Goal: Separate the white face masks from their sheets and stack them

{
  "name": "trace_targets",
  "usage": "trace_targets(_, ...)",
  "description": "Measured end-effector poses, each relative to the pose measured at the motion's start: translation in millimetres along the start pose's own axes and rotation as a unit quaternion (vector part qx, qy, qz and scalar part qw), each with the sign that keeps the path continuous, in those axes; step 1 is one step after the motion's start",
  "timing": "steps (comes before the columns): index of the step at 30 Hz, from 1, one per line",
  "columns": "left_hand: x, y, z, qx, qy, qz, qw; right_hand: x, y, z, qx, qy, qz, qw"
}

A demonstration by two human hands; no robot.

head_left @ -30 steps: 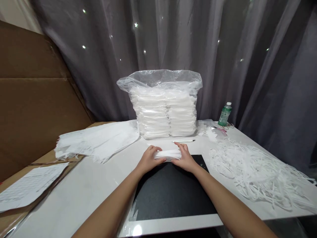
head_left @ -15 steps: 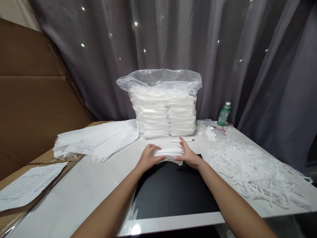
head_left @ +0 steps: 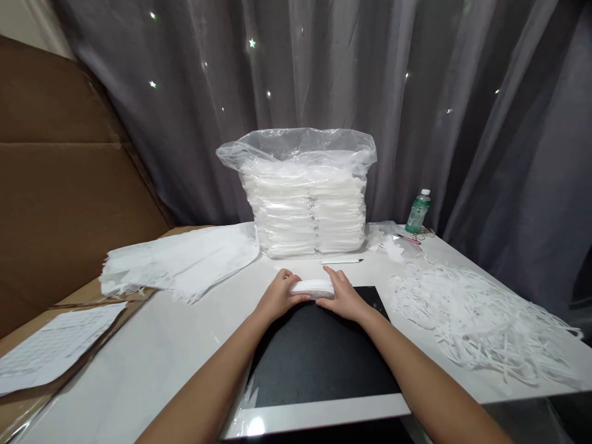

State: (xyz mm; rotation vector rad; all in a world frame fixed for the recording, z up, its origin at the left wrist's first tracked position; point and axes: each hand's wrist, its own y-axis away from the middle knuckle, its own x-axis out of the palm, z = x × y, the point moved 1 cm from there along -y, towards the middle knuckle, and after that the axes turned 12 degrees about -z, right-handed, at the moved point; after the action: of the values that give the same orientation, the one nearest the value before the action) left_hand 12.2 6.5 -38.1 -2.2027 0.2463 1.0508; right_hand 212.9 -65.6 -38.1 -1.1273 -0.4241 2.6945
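Observation:
My left hand (head_left: 276,297) and my right hand (head_left: 343,296) grip a small stack of white masks (head_left: 312,287) from both ends, pressing it together at the far edge of a black mat (head_left: 319,357). The stack rests low, at the mat's back edge on the white table (head_left: 152,357). Behind it stands a big clear plastic bag (head_left: 303,191) full of stacked white masks.
A loose heap of white masks (head_left: 180,264) lies at the left, a tangle of white ear-loop strips (head_left: 472,314) at the right. A green bottle (head_left: 419,211) stands at the back right. Printed paper (head_left: 50,345) lies on brown cardboard (head_left: 69,185) at the left; a grey curtain hangs behind.
My hands lifted the mask stack slightly with the right fingers spread, then pressed it down and squeezed it tighter; both hands now sit closer together on it.

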Motion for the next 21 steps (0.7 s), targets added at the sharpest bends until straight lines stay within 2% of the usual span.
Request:
trace_targets(2, -3.1, 0, -3, 0.014, -0.006, 0.022, 1.000, -3, 2, 5, -0.041, 0.054, -0.023, 0.997)
trace_targets(5, -10.0, -1, -15, 0.042, -0.016, 0.059, 0.997, -10, 9, 17, -0.089, 0.067, -0.036, 0.993)
trace_targets(7, -16.2, -4, -27, 0.068, -0.018, 0.091, 0.993, -15, 15, 26, -0.119, 0.075, -0.013, 0.990)
trace_targets(9, -24.3, -12, -39, 0.096, -0.016, 0.135, 0.986, -19, 19, 32, -0.118, 0.066, 0.041, 0.990)
trace_targets(12, -41.3, -33, -56, 0.128, -0.008, 0.210, 0.969, -27, 22, 35, -0.066, -0.036, 0.115, 0.990)
trace_targets(15, -59.3, -59, -72, 0.132, 0.010, 0.310, 0.942, -32, 21, 36, -0.002, -0.177, 0.151, 0.972)
trace_targets(18, -67.6, -78, -91, 0.115, -0.009, 0.392, 0.913, -27, 22, 39, 0.085, -0.330, 0.208, 0.917)
trace_targets(20, -66.5, -86, -101, 0.113, -0.054, 0.410, 0.904, -22, 22, 42, 0.144, -0.402, 0.239, 0.872)
trace_targets(21, -65.1, -91, -104, 0.115, -0.076, 0.415, 0.899, -20, 21, 42, 0.157, -0.424, 0.239, 0.860)
